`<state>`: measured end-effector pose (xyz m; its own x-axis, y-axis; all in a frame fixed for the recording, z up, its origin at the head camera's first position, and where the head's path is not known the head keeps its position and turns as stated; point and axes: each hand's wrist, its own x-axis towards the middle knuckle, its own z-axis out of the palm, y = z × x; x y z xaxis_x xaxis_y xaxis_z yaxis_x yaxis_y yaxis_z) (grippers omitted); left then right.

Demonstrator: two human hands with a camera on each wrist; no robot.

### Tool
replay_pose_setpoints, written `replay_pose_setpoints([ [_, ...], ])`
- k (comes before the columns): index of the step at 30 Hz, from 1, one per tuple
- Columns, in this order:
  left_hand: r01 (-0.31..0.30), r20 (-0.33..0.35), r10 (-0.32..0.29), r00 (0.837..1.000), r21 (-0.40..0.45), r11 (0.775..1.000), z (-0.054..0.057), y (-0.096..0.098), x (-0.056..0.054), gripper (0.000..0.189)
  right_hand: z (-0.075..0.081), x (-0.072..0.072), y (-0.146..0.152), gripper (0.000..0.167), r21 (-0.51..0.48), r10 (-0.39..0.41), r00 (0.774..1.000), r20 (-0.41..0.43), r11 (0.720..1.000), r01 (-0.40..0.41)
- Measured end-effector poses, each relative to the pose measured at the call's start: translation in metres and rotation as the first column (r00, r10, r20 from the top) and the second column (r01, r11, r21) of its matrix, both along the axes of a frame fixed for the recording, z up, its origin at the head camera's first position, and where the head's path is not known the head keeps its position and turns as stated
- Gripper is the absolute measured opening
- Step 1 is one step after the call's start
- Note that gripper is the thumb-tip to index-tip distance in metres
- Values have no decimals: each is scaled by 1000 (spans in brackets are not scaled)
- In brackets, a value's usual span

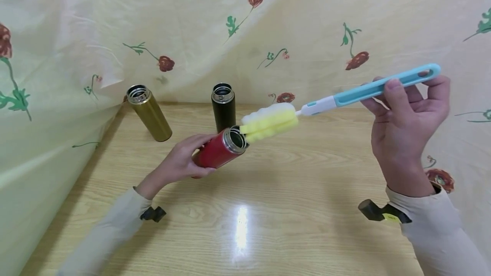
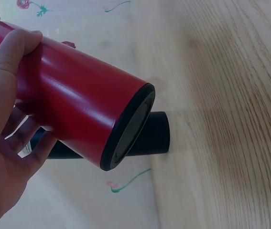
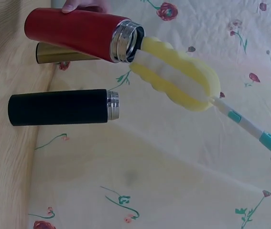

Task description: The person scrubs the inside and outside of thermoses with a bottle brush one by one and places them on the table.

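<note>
In the head view my left hand grips a red thermos bottle, tilted above the table with its uncapped mouth toward the right. The left wrist view shows the black base of this red bottle, thumb on one side and fingers on the other. My right hand holds a bottle brush by its light blue handle. The brush's yellow and white sponge head has its tip at the red bottle's mouth; nearly all of the sponge is outside.
An uncapped gold bottle stands at the back left of the wooden table. A black bottle, also without a lid, stands behind the red one. Flowered cloth hangs along the back and left side.
</note>
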<state>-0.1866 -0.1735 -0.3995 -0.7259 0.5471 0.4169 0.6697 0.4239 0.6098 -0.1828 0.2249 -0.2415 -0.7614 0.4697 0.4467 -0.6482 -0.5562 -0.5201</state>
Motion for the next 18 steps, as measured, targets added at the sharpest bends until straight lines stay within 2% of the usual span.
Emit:
replay_pose_setpoints([
  [10,28,95,-32,995,39,999,1,2,1,82,4,0,-6,27,20,18,1000,-20,1000,-17],
  [18,50,224,-66,972,75,996,4,1,2,79,10,1,-10,26,30,31,999,-39,999,-30],
])
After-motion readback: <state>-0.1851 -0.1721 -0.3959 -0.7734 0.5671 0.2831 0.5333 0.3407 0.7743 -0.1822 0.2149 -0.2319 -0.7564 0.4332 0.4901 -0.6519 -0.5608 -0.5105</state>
